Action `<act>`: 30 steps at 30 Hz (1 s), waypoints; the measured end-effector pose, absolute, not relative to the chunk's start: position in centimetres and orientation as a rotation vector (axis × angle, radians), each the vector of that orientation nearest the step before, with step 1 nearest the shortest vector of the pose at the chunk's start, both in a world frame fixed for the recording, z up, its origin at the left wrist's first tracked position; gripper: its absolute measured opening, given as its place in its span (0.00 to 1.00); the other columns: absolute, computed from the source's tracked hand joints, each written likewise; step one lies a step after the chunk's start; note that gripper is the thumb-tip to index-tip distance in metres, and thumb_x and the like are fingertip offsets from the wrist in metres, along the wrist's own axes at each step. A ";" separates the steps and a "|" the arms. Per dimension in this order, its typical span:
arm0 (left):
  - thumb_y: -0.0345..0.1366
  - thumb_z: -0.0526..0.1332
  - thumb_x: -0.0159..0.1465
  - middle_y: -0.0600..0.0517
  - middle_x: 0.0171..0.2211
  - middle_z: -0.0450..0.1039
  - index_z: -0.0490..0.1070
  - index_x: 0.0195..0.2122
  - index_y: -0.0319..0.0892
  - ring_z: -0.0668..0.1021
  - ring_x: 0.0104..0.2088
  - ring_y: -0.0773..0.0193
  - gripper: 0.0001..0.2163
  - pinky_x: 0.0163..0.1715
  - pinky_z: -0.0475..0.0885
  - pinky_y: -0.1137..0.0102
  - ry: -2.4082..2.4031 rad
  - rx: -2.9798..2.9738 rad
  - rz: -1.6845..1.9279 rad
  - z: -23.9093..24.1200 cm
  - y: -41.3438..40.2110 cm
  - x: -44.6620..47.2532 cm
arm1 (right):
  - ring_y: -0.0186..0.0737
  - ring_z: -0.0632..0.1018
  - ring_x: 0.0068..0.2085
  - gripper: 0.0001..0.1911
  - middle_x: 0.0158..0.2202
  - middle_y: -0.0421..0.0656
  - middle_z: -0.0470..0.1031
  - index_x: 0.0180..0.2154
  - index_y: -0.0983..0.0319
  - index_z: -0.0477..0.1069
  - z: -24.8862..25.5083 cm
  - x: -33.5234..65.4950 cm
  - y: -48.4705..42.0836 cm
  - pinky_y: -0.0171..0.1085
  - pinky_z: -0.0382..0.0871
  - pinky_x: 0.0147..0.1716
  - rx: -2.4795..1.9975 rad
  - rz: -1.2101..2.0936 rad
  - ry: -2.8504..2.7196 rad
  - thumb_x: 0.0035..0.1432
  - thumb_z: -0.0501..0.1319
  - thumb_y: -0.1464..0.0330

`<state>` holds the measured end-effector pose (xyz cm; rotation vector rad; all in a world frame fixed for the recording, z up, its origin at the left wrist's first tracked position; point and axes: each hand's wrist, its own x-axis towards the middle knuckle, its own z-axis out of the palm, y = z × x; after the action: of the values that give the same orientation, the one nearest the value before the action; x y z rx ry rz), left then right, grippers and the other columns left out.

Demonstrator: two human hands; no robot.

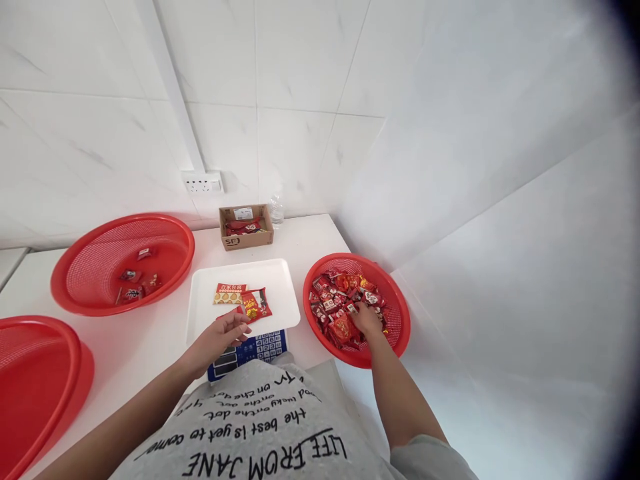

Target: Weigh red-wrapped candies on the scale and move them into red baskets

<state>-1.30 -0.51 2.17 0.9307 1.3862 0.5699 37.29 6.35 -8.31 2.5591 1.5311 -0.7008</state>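
Observation:
My left hand (220, 339) hovers at the near edge of the white scale tray (280, 280), its fingers loosely bent and apart. Just behind its fingers a bit of red wrapper shows, mostly hidden. On the tray lie a red-and-cream packet (230, 294) and, overlapping it, a red packet (259, 305) with gold print. To the right, my right hand (367, 321) reaches into a red plastic basket (400, 313) full of small red snack packets (333, 300). Its fingertips are closed on a small red packet (353, 308) with a white label, partly covered by the hand.
The scale's blue keypad (267, 345) sticks out below the tray. Behind stands a small cardboard box (247, 240) with red packets, beside clear plastic (276, 210). Leftward are a red basket (80, 267) with several packets and another red basket (35, 387). Walls close off the back and right.

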 end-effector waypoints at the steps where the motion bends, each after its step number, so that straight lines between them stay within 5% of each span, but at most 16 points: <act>1: 0.50 0.63 0.51 0.49 0.38 0.74 0.69 0.42 0.43 0.76 0.39 0.59 0.21 0.41 0.69 0.65 1.387 0.923 0.564 2.1 -0.6 -1.4 | 0.51 0.71 0.50 0.25 0.53 0.55 0.66 0.54 0.59 0.63 -8.4 37.6 6.2 0.45 0.63 0.45 2.546 -0.720 1.553 0.54 0.56 0.61; 13: 0.51 0.63 0.50 0.49 0.38 0.74 0.69 0.41 0.43 0.76 0.39 0.59 0.22 0.40 0.69 0.66 1.384 0.926 0.554 2.0 -0.4 -0.6 | 0.41 0.76 0.41 0.16 0.40 0.45 0.78 0.38 0.61 0.76 -9.5 39.3 5.5 0.33 0.65 0.40 2.524 -0.938 1.642 0.51 0.52 0.74; 21: 0.51 0.64 0.49 0.49 0.37 0.75 0.69 0.40 0.43 0.76 0.38 0.59 0.22 0.40 0.69 0.66 1.379 0.906 0.562 1.6 -0.6 -0.6 | 0.49 0.74 0.49 0.28 0.50 0.52 0.72 0.58 0.61 0.59 -9.2 38.1 6.7 0.42 0.64 0.45 2.553 -0.777 1.565 0.56 0.53 0.62; 30: 0.51 0.65 0.48 0.49 0.37 0.75 0.70 0.39 0.43 0.77 0.38 0.58 0.22 0.40 0.69 0.65 1.392 0.889 0.554 2.2 -0.6 -0.5 | 0.51 0.76 0.45 0.21 0.42 0.55 0.75 0.51 0.62 0.64 -8.6 36.6 6.7 0.45 0.65 0.42 2.516 -0.649 1.514 0.57 0.52 0.64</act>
<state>-0.52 -0.63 2.22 0.8887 1.3923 0.5541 36.61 6.66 -8.56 2.5162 1.5142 -0.6495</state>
